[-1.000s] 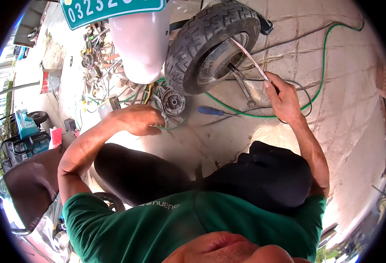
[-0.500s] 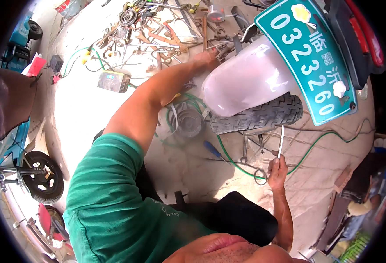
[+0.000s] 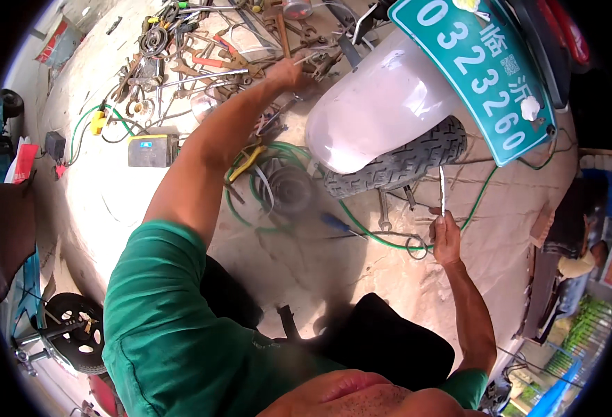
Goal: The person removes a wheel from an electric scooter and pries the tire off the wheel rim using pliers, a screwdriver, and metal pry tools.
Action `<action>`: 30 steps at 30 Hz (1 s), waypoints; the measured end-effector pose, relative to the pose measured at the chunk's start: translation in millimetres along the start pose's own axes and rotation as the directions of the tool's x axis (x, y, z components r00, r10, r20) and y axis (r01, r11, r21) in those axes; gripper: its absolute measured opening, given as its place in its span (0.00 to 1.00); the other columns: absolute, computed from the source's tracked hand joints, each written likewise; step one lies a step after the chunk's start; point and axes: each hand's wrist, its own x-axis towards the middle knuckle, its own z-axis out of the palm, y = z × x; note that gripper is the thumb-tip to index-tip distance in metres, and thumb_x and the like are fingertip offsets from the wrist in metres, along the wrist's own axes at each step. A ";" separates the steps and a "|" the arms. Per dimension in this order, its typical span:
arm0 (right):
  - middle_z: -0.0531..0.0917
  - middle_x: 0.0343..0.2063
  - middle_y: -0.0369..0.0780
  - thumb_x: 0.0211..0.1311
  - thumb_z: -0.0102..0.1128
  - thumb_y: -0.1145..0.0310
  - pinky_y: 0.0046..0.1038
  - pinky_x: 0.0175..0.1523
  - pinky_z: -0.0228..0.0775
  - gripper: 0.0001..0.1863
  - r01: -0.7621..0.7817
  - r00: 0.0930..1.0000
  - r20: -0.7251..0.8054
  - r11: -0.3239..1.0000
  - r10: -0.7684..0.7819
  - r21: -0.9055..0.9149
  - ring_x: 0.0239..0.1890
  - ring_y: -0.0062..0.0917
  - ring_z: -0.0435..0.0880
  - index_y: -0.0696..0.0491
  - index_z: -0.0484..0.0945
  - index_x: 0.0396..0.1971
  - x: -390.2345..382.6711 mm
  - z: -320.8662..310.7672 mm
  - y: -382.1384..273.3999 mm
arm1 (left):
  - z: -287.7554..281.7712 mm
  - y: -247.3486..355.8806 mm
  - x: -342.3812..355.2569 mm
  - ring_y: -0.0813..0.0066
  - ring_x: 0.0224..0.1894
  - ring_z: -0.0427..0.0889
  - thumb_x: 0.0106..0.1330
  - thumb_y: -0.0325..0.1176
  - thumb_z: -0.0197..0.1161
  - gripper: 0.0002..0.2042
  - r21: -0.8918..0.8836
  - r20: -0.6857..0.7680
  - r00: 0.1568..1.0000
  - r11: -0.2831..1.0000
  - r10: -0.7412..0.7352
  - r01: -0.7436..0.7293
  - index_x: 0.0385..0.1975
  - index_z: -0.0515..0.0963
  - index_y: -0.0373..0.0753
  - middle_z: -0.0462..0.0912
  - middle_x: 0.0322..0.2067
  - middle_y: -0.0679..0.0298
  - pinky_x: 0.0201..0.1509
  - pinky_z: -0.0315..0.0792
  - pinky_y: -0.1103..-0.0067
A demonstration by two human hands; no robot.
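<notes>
My left hand (image 3: 286, 75) reaches into a pile of metal spanners and hand tools (image 3: 188, 69), beside the white mudguard (image 3: 375, 104); its finger detail is too unclear to read. My right hand (image 3: 446, 240) is closed round a long pale lever (image 3: 443, 191), whose far end meets the underside of the black tyre (image 3: 403, 160) below that mudguard. A blue-handled screwdriver (image 3: 336, 224) and a spanner (image 3: 383, 212) lie under the wheel. A round metal wheel part (image 3: 288, 187) sits left of the tyre among green hose and cable.
A teal number plate (image 3: 472, 83) and red tail light overhang the wheel. A boxy device (image 3: 151, 150) with a small display, a black adapter (image 3: 55, 144) and cables lie at left. Another vehicle's wheel (image 3: 69, 332) stands lower left. Bags and clutter (image 3: 577, 264) line the right edge.
My left hand has moved from low beside the wheel part up into the tool pile. The view has shifted, bringing the mudguard over the tyre. My right hand still holds the lever.
</notes>
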 end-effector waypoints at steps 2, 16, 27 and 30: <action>0.68 0.17 0.29 0.83 0.42 0.62 0.20 0.26 0.58 0.17 0.008 0.998 0.064 1.000 -0.008 0.001 0.19 0.12 0.66 0.59 0.75 0.52 5.0 -7.2 0.1 | -24.6 -3.3 -15.4 0.48 0.51 0.86 0.57 0.58 0.73 0.37 -0.031 0.004 1.000 0.999 -0.008 0.008 0.60 0.75 0.38 0.87 0.49 0.46 0.58 0.78 0.62; 0.67 0.17 0.28 0.82 0.47 0.58 0.19 0.20 0.51 0.14 -0.172 0.974 0.194 0.931 0.113 0.322 0.16 0.11 0.61 0.53 0.77 0.46 -1.7 -14.7 -18.8 | -84.6 46.0 -184.2 0.52 0.56 0.84 0.70 0.54 0.59 0.23 0.232 0.032 0.956 0.933 -0.290 0.275 0.53 0.84 0.44 0.86 0.53 0.51 0.61 0.76 0.66; 0.64 0.17 0.27 0.82 0.46 0.61 0.18 0.20 0.49 0.14 -0.146 0.986 0.120 0.935 0.112 0.324 0.17 0.10 0.60 0.55 0.77 0.47 -1.6 0.2 -10.5 | 11.3 -9.5 -71.2 0.50 0.58 0.82 0.70 0.49 0.62 0.24 -0.226 -0.221 0.973 0.967 0.063 -0.114 0.61 0.78 0.42 0.83 0.57 0.50 0.63 0.75 0.66; 0.63 0.18 0.28 0.82 0.46 0.62 0.18 0.22 0.53 0.14 -0.218 0.974 0.134 0.925 0.184 0.312 0.18 0.10 0.62 0.57 0.76 0.46 -4.9 3.6 -29.2 | 25.3 -29.2 -20.1 0.48 0.55 0.84 0.70 0.48 0.62 0.26 -0.220 -0.288 0.911 0.905 0.295 -0.363 0.63 0.74 0.40 0.84 0.53 0.46 0.61 0.76 0.64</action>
